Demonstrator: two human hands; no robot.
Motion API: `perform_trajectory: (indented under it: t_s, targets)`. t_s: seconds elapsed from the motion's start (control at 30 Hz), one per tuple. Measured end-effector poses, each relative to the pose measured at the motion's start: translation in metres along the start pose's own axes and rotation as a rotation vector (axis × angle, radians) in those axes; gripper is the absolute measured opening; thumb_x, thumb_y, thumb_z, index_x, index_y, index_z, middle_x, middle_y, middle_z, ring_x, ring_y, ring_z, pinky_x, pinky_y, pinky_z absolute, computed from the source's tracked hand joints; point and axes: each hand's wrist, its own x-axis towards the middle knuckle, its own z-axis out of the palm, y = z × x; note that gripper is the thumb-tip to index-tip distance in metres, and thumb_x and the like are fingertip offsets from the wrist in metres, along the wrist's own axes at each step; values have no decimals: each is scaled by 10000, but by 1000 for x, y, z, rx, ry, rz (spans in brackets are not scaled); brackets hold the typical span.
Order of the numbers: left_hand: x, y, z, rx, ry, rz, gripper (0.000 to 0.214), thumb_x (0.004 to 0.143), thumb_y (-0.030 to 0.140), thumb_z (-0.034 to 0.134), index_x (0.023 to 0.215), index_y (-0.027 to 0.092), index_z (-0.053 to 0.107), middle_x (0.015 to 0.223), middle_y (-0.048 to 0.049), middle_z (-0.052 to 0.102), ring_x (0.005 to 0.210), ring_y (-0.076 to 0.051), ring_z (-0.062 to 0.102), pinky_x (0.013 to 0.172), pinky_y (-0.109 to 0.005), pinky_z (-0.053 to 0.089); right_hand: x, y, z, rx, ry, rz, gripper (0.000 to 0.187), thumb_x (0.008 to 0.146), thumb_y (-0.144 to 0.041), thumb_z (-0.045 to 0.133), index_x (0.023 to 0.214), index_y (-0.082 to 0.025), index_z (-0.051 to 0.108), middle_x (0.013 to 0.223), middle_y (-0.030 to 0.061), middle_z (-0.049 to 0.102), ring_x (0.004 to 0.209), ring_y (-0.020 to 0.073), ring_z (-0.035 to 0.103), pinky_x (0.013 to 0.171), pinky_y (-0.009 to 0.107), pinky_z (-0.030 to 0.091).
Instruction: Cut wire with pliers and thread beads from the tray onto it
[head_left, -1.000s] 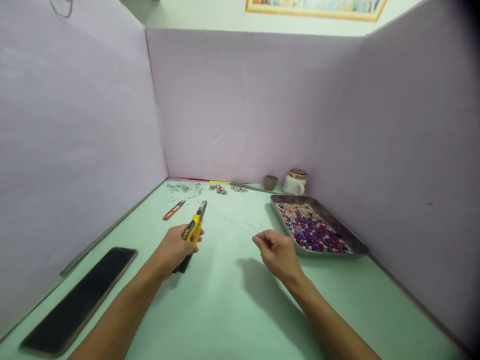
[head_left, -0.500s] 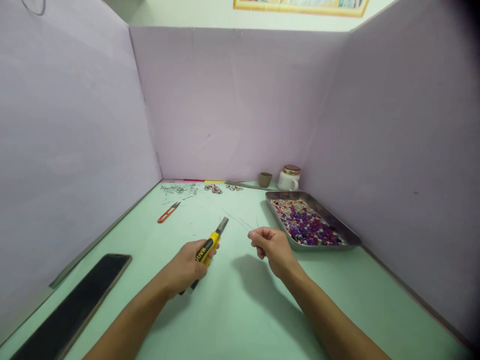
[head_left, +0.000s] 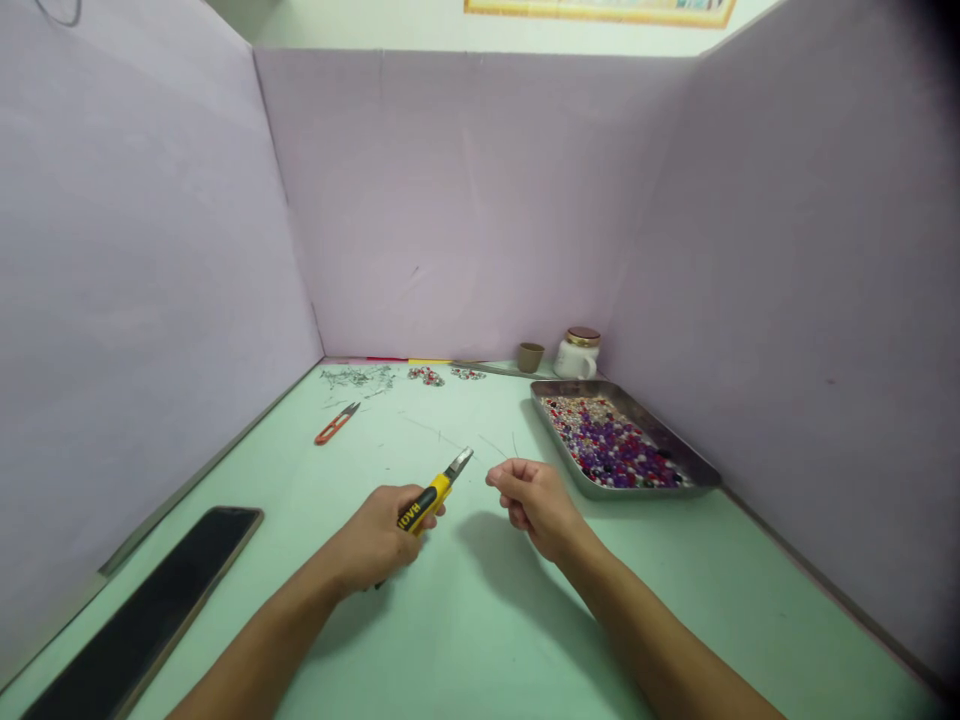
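My left hand [head_left: 379,540] is wrapped round a pair of pliers [head_left: 437,492] with yellow and black handles. The metal jaws point up and to the right, a short way left of my other hand's fingertips. Thumb and forefinger of my right hand [head_left: 538,508] are pinched together on a thin wire [head_left: 493,446]. Fine strands of it stick out above the fingers, toward the plier tip and the back of the table. Whether the jaws touch the wire I cannot make out.
A metal tray [head_left: 559,437] of mixed beads stands right. Orange thread snips [head_left: 337,424] lie left, near loose wire pieces [head_left: 360,377] and beaded rings [head_left: 426,376]. A phone [head_left: 161,600] lies front left. A small cup [head_left: 530,357] and lidded mug [head_left: 576,358] stand behind.
The pliers have moved right, their jaws now nearer my right hand's fingertips. My right hand has shifted slightly left, still pinching the wire.
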Motion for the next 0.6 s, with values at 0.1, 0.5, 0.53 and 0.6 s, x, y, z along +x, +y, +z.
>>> perform_trajectory:
  t_s: [0.1, 0.5, 0.53, 0.6]
  targets:
    - [0, 0, -14, -17, 101, -29, 355, 481, 84, 437, 803, 149, 571, 769, -15, 555, 641, -139, 495, 538, -231, 362, -1, -2, -1, 54, -44, 53, 158, 546, -234, 627, 554, -136, 503, 378, -75, 423, 282, -6, 242, 318, 164, 125]
    - [1, -4, -42, -272, 359, -103, 261, 434, 54, 451, 654, 143, 560, 818, -44, 599, 683, -165, 568, 600, -271, 464, -1, -5, -14, 123, -106, 62, 169, 546, -225, 653, 562, -130, 513, 371, -72, 415, 291, -13, 220, 325, 162, 109]
    - [2, -7, -49, -306, 452, -114, 242, 428, 54, 452, 633, 144, 545, 840, -47, 599, 698, -163, 570, 604, -263, 469, 0, -6, -17, 139, -98, 50, 168, 544, -220, 657, 567, -127, 519, 374, -71, 418, 293, -15, 218, 322, 157, 107]
    - [3, -11, -61, -361, 562, -99, 232, 423, 48, 453, 621, 146, 525, 884, -59, 592, 778, -173, 567, 629, -254, 475, 2, -8, -21, 193, -85, 28, 168, 545, -214, 665, 581, -120, 531, 387, -66, 426, 304, -17, 225, 316, 144, 113]
